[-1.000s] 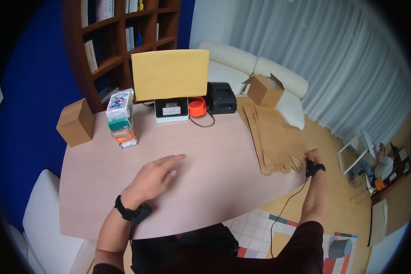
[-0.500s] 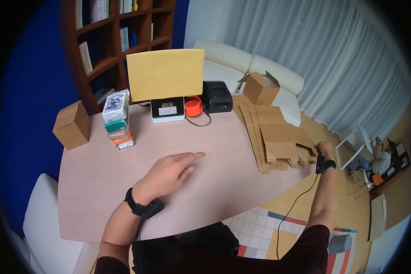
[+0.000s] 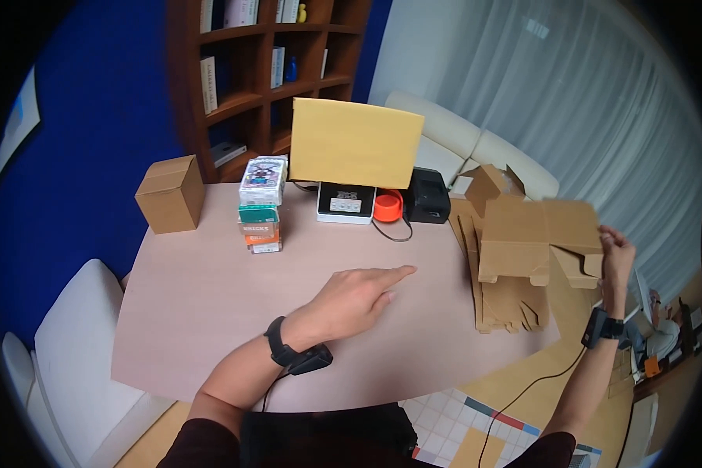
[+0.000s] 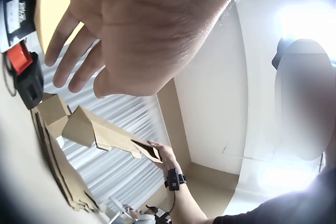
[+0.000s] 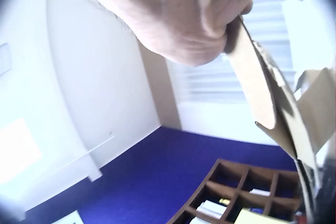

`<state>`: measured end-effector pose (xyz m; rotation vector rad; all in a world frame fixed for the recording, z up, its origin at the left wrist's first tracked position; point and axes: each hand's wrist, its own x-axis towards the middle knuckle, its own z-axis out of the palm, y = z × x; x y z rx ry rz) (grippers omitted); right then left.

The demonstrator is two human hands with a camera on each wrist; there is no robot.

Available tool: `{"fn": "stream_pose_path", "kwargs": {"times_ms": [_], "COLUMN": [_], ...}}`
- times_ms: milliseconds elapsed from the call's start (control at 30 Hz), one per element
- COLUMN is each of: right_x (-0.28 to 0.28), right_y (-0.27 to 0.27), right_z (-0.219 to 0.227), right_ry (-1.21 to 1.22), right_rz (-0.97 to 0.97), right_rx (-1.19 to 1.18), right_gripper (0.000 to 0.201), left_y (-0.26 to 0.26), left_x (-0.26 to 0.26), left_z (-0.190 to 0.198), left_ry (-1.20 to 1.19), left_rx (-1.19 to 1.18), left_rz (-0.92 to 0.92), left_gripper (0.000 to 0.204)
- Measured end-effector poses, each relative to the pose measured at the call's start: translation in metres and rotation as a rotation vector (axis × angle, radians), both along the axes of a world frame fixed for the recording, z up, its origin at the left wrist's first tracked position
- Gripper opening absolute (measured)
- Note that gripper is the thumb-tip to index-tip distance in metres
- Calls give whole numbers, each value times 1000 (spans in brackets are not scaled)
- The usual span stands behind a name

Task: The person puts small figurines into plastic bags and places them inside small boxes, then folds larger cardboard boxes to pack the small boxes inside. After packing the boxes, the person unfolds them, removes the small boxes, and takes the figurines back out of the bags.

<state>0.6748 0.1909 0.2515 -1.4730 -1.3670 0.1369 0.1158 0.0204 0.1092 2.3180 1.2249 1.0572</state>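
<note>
My right hand (image 3: 616, 256) pinches the right edge of a flattened cardboard box (image 3: 516, 234), raised at a tilt over a stack of flat cardboard boxes (image 3: 511, 304) on the table's right side. In the right wrist view the thumb and fingers hold the folded cardboard (image 5: 254, 79), whose layers part slightly. Over the middle of the table hovers my left hand (image 3: 351, 303), index finger extended to the right, holding nothing. The left wrist view shows its palm (image 4: 142, 29) with the fingers loosely extended.
A stack of small boxes (image 3: 260, 203) and a closed carton (image 3: 171, 195) stand at the table's left. Behind are a yellow panel (image 3: 355, 142), a white-and-black device (image 3: 345, 204), an orange round object (image 3: 388, 206) and a black machine (image 3: 427, 195). An open carton (image 3: 491, 184) sits farther back.
My right hand has lifted the top flattened box off the stack, up and to the right. My left hand has moved right across the table. The head view has turned left.
</note>
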Motion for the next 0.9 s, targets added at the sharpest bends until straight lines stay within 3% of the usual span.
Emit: {"fn": "stream_pose_path", "kwargs": {"times_ms": [67,133,167,300,333,400,467,533,633,700,800,867,900], "right_x": [-66,-133,-165,-269,-294,-335,-363,-384,-419,-433,-445,-446,-447], "right_y": [-33,-59,-68,-87,-90,-92,-89,-87,-86,-85,-85,-84,-83], "right_z": [30,39,39,18,11,-2,-15,-28,-50,-63,-73,-75,-76], "right_ry": [41,77,111,237,297,372,670,763,884,923,981,953,921], "right_rz": [208,248,276,375,368,375,484,535,618,659,722,739,759], "right_rx": [180,291,402,572,597,629,630,602,534,498,449,451,452], "right_gripper": [21,21,21,20,19,19,19,19,19,19,20,19,19], "left_y": [-1,-1,0,-14,-18,-26,-36,-48,-58,-51,-53,-54,-54], "left_x": [-2,-5,-6,-24,-30,-43,-48,-45,-55,-57,-59,-56,-56], "left_z": [5,7,8,28,33,44,59,71,68,61,38,32,31], "left_ry": [-57,-116,-287,-730,-729,-949,-1038,-1157,-1215,-1261,-1422,-1187,-1186], "left_rx": [-25,-42,-72,-40,-26,149,256,444,469,576,484,475,468], "left_rz": [20,37,-9,-104,-91,-103,-106,-11,48,111,37,73,74], "left_gripper": [58,60,65,80,80,95,103,111,112,102,85,77,77]}}
